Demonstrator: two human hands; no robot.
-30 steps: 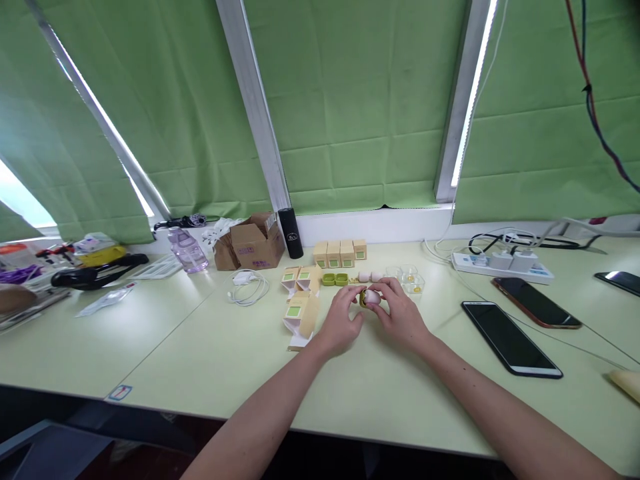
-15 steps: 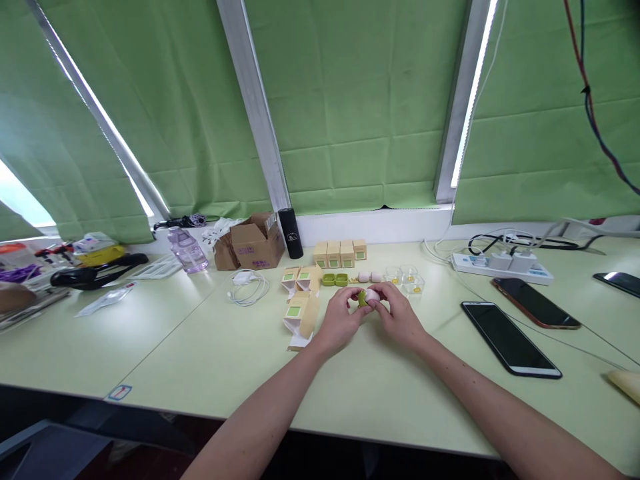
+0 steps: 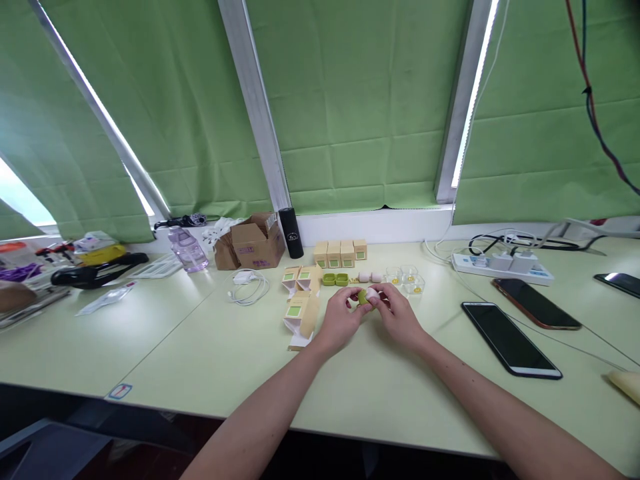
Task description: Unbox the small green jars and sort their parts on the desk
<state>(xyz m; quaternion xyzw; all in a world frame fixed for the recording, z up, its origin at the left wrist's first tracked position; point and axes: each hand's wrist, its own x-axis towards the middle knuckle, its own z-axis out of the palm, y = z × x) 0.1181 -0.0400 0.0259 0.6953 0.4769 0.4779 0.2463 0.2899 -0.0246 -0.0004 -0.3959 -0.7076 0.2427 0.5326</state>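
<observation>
Over the middle of the table, my left hand (image 3: 343,315) pinches a small green cup-like piece (image 3: 362,297). My right hand (image 3: 399,313) has its fingers closed on a pale pinkish-white piece (image 3: 371,294) pressed against the green one; fingers partly cover both. Just beyond my hands lie a pair of green square cups (image 3: 335,279) and pale pink rounded pieces (image 3: 370,277). Several clear cups (image 3: 414,285) with yellow centres stand to their right. Opened kraft cartons (image 3: 302,312) with green labels lie left of my left hand.
Several closed kraft boxes (image 3: 340,254) stand at the back, near a black cylinder (image 3: 291,233) and an open cardboard box (image 3: 256,244). A coiled white cable (image 3: 249,288) lies left. Two phones, one black with white ends (image 3: 510,340), and a power strip (image 3: 503,267) are right.
My fingers have shifted very slightly around the green and pale pieces, which remain pressed together. Everything else on the table stays where it was.
</observation>
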